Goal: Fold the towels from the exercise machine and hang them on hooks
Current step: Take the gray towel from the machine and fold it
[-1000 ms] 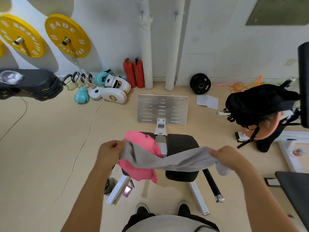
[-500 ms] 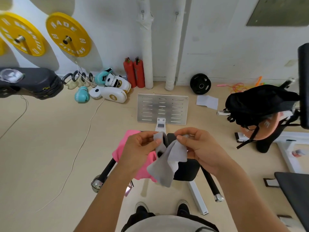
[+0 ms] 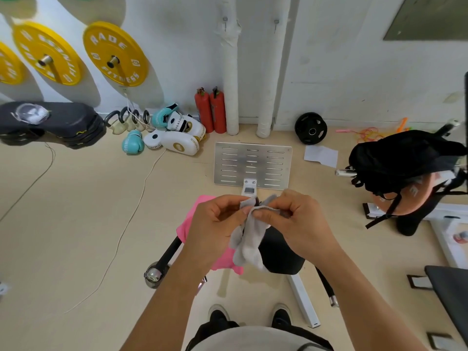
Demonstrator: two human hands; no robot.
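Grey towel (image 3: 249, 239) hangs doubled, top corners pinched by both left hand (image 3: 215, 229) and right hand (image 3: 298, 224); folding underway. Next likely another fold, then hooks.

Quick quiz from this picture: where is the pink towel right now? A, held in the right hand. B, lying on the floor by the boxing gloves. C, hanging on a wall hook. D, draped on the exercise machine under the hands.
D: the pink towel lies draped on the exercise machine behind the left hand, while both hands, left and right hand, pinch the grey towel.
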